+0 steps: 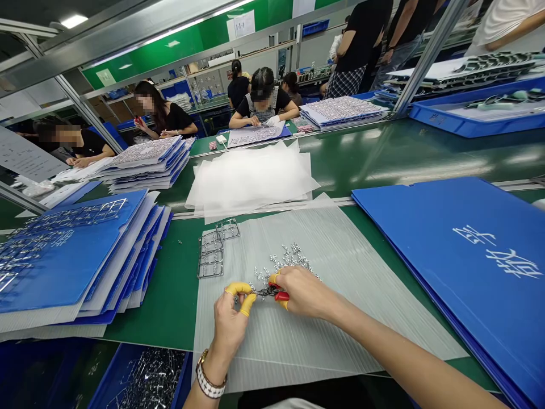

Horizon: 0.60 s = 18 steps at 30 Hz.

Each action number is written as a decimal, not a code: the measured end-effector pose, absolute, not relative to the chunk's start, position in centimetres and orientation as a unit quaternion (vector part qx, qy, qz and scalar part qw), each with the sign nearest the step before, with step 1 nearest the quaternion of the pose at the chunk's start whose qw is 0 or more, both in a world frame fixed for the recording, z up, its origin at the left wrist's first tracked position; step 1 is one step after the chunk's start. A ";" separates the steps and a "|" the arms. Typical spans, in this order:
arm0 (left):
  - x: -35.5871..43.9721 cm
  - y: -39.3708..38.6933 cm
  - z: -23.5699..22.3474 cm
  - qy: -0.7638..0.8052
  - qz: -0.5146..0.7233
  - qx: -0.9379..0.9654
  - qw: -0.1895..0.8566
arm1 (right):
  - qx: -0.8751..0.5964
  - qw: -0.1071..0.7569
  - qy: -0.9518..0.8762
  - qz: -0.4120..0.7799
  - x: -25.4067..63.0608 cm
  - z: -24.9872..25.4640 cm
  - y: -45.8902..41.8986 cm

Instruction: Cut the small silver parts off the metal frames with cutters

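Two hands with yellow finger covers are working red-handled pliers (268, 292) over a translucent sheet (361, 318).

The right hand (304, 291) is curling its fingers closed around the pliers, whose nose is pointing toward nine o'clock; the left hand (231, 318), at eight o'clock from the pliers, is bringing thumb and forefinger almost together at that nose, though what they are pinching, if anything, is too small to tell. Taking the pliers as the dial's centre, loose silvery parts (293, 258) are lying close by at one o'clock, silvery frames (210, 255) are resting at ten, a stack of boards (114, 267) is standing at nine, and a blue board (443, 238) is lying at three.
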<state>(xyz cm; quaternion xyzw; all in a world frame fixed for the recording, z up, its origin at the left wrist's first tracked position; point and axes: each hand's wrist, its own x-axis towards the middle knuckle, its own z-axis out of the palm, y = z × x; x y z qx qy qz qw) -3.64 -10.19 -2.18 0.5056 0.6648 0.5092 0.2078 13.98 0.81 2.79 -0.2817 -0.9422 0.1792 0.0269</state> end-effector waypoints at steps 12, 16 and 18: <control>-3.4 -10.6 -2.7 0.665 0.502 0.523 0.180 | -0.273 0.015 -0.942 0.194 14.0 2.3 0.8; -3.2 -10.2 -2.9 0.658 0.554 0.459 0.223 | -0.294 0.026 -0.936 0.189 14.1 2.3 0.9; -3.0 -9.8 -2.6 0.644 0.587 0.418 0.256 | -0.316 0.041 -0.928 0.195 14.3 2.2 1.0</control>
